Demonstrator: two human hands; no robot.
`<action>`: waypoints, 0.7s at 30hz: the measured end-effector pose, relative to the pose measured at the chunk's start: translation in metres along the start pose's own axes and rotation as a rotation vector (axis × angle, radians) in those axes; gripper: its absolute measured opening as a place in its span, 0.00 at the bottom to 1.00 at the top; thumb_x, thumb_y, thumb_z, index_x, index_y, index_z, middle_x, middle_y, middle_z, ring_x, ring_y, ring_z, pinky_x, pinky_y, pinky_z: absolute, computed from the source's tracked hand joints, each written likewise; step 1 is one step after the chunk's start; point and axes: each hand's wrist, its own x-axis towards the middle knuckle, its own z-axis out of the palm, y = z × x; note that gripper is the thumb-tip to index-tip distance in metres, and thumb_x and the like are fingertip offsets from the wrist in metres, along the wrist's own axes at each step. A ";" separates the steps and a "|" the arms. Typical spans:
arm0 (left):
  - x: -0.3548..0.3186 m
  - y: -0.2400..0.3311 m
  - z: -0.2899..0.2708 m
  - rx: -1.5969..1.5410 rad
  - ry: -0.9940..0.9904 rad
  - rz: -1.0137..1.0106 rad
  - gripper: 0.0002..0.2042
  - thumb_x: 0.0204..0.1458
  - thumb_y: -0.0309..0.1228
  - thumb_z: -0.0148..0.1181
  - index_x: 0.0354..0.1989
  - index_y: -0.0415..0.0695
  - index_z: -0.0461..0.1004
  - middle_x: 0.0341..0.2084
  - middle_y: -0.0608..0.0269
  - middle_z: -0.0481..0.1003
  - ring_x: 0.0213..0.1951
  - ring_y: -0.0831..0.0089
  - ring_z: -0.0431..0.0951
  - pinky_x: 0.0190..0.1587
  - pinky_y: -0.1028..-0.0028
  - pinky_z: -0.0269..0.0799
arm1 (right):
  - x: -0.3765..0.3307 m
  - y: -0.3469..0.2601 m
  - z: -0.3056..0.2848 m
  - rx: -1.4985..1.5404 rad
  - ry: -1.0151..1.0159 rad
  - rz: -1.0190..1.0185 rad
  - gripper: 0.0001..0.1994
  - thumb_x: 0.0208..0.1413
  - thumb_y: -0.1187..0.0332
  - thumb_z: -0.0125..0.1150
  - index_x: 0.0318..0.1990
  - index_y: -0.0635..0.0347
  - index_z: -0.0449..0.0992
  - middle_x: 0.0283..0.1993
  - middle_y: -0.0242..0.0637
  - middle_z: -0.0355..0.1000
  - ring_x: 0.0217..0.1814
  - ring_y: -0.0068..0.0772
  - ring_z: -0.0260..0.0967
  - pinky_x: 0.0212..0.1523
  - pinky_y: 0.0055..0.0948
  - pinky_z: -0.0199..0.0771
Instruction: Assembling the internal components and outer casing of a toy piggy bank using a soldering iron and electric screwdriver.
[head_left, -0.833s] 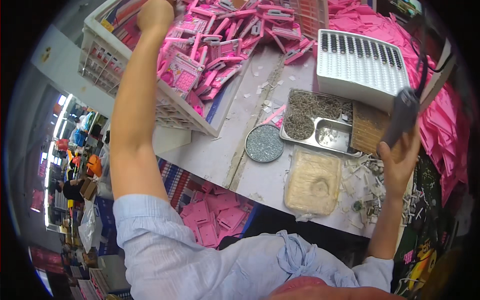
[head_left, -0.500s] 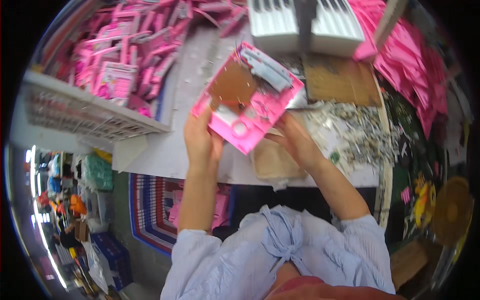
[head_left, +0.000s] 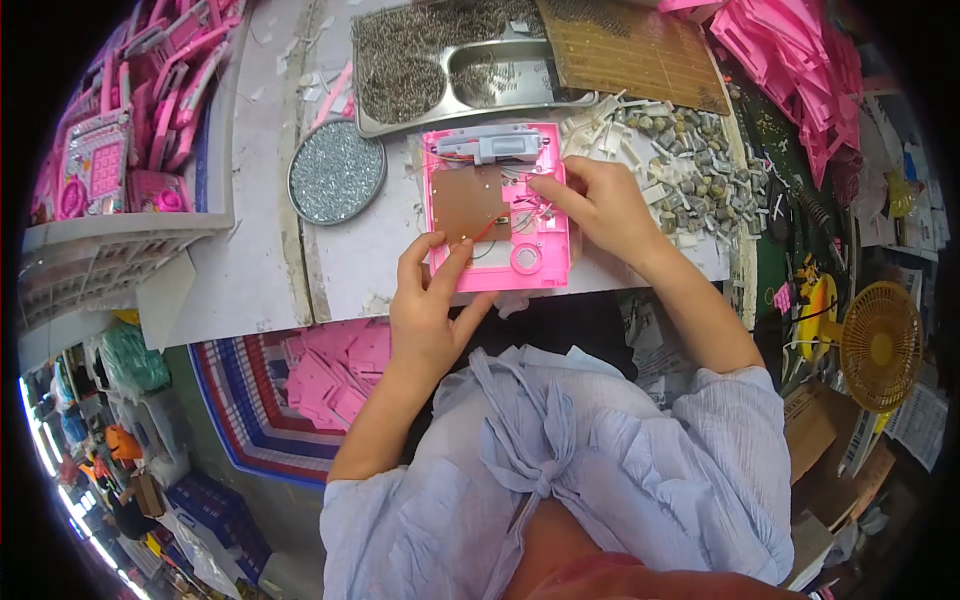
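An open pink plastic case (head_left: 556, 270) lies near the table's front edge. Inside it are a brown circuit board (head_left: 465, 205), a grey battery compartment (head_left: 495, 146) along the far side, thin wires and a round pink ring (head_left: 526, 258). My left hand (head_left: 425, 310) holds the case's near left corner, fingertips over the wall and onto the board, thumb below the near edge. At the right wall, my right hand (head_left: 610, 205) grips the case, its thumb reaching inside among the wires. Its other fingertips are partly hidden.
Behind the case stand a round dish of small silvery pieces (head_left: 336, 172) and a metal tray of screws (head_left: 400, 75). Small grey and white parts (head_left: 690, 160) lie heaped at right beside a brown board (head_left: 640, 55). Pink casings fill a white crate (head_left: 130, 235) at left.
The case has come down from tilted in the air onto the table, now squared to me. The view has shifted, and the white keyed stack is gone from sight, showing the screw tray.
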 end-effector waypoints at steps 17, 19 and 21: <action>0.093 0.002 0.031 0.162 0.002 0.243 0.08 0.45 0.29 0.67 0.33 0.42 0.77 0.35 0.58 0.74 0.37 0.58 0.76 0.40 0.60 0.67 | 0.053 0.005 -0.034 -0.396 -0.116 -0.387 0.22 0.47 0.76 0.63 0.53 0.55 0.74 0.52 0.38 0.73 0.38 0.40 0.75 0.36 0.36 0.77; 0.099 0.003 0.037 0.201 -0.034 0.232 0.07 0.45 0.29 0.67 0.32 0.42 0.78 0.35 0.59 0.74 0.36 0.58 0.76 0.41 0.60 0.68 | 0.054 0.011 -0.031 -0.446 -0.056 -0.487 0.20 0.47 0.76 0.65 0.51 0.56 0.76 0.50 0.39 0.74 0.39 0.42 0.76 0.37 0.37 0.78; 0.100 0.004 0.041 0.197 -0.037 0.217 0.06 0.46 0.29 0.67 0.31 0.43 0.78 0.34 0.59 0.74 0.36 0.58 0.76 0.42 0.60 0.68 | 0.059 0.024 -0.027 -0.451 0.023 -0.645 0.18 0.47 0.75 0.67 0.48 0.56 0.77 0.49 0.38 0.75 0.41 0.43 0.77 0.38 0.37 0.79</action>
